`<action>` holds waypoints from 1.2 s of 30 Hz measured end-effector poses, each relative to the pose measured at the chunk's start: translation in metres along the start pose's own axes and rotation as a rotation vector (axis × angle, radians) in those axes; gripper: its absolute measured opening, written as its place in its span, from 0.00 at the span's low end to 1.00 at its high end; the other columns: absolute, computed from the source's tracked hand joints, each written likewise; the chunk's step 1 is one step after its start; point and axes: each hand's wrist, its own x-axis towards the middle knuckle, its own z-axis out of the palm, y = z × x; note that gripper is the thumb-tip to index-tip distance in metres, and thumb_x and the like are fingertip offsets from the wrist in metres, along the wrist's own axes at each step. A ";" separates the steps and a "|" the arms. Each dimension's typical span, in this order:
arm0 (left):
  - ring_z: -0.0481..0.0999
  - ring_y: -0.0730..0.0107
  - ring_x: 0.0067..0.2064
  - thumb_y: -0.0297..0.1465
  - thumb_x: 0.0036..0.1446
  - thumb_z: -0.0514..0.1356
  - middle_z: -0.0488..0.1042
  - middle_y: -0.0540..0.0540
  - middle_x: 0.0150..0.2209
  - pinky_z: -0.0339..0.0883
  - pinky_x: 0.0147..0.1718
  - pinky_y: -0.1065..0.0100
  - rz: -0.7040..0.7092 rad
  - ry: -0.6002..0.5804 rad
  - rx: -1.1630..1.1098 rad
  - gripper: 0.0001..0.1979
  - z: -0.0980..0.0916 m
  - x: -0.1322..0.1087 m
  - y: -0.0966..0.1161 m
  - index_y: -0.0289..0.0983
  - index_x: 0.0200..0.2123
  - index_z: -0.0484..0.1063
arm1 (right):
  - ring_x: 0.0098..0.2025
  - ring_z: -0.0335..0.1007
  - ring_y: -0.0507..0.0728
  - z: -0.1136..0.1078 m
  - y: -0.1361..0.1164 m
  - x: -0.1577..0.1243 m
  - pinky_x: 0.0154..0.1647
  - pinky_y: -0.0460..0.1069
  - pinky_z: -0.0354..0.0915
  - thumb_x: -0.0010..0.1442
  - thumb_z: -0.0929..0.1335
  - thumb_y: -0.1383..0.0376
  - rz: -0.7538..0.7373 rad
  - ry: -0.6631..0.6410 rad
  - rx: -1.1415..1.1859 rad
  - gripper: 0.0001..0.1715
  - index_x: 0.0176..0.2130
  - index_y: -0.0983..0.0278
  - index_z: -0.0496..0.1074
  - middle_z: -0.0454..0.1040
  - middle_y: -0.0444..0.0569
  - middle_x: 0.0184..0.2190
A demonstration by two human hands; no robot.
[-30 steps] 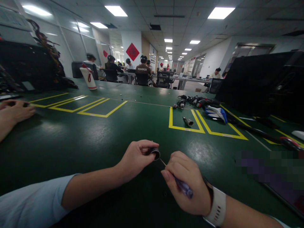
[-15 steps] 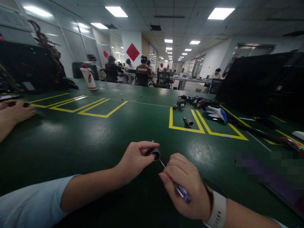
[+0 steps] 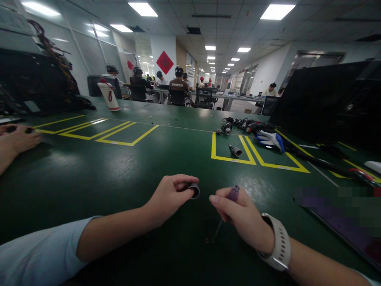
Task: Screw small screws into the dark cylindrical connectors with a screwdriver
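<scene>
My left hand (image 3: 171, 198) is closed round a small dark metal cup-shaped part (image 3: 195, 191), its round open end facing right toward me. My right hand (image 3: 238, 214) grips a screwdriver by its purple handle (image 3: 233, 194), the thin shaft (image 3: 218, 230) pointing down to the table. Beside the tip lies a tiny ring-like piece (image 3: 206, 240), too small to name. A similar cone-shaped metal part (image 3: 235, 150) lies inside a yellow taped box farther off.
On the green table (image 3: 133, 167) are yellow tape outlines (image 3: 132, 143). Dark metal parts and cables (image 3: 228, 128) lie at the back right, beside a white and blue glove (image 3: 270, 141). Another person's hand (image 3: 20, 139) rests at the left. A white cup (image 3: 109, 96) stands behind.
My right hand has drawn the screwdriver away from the metal part and turned it, so its tip now points down at the table. My left hand still holds the part.
</scene>
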 end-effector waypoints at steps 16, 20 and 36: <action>0.76 0.66 0.38 0.21 0.43 0.59 0.78 0.45 0.35 0.68 0.41 0.66 -0.082 0.035 -0.072 0.18 0.002 -0.002 0.006 0.32 0.41 0.73 | 0.14 0.46 0.47 0.004 0.018 0.009 0.17 0.45 0.47 0.53 0.64 0.62 0.208 0.076 0.335 0.22 0.12 0.64 0.58 0.50 0.37 0.09; 0.75 0.65 0.39 0.22 0.43 0.60 0.78 0.44 0.37 0.68 0.40 0.64 -0.101 0.045 -0.123 0.19 0.002 -0.002 0.006 0.33 0.43 0.72 | 0.14 0.43 0.46 0.004 0.020 0.013 0.19 0.46 0.51 0.53 0.65 0.62 0.234 0.139 0.697 0.22 0.13 0.64 0.57 0.50 0.36 0.10; 0.76 0.65 0.38 0.26 0.42 0.63 0.78 0.44 0.35 0.68 0.43 0.62 -0.079 0.037 -0.153 0.19 0.004 -0.004 0.005 0.32 0.42 0.73 | 0.26 0.58 0.51 0.005 0.008 -0.006 0.27 0.49 0.56 0.59 0.60 0.70 -0.613 0.170 -0.367 0.12 0.25 0.64 0.62 0.61 0.44 0.20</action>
